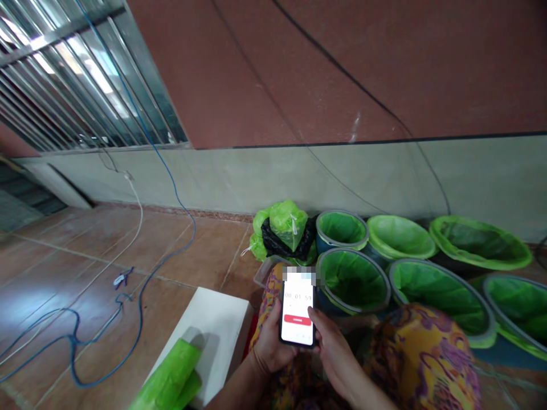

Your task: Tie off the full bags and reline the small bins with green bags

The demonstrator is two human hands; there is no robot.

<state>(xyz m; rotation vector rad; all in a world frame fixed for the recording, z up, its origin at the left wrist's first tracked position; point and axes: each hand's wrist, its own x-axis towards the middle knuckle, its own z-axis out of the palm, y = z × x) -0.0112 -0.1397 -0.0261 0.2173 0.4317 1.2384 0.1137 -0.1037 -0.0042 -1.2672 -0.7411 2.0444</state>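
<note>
Both hands hold a smartphone (298, 330) with a lit white screen, showing a timer and a red button. My left hand (271, 341) is closed around its left edge and lower part. My right hand (329, 341) grips the right side, its thumb at the screen's edge. The phone is between my knees, which are covered in yellow and purple patterned cloth (427, 359). Left of my arms, a roll of green plastic bags (171, 370) lies on a white box (222, 319).
Several bins lined with green bags, including one nearby bin (354, 279), stand along the wall at right. A bundle of green and black bags (288, 228) sits beside them. Blue cable (143, 296) and a blue-white clip (123, 278) lie on the tiled floor at left.
</note>
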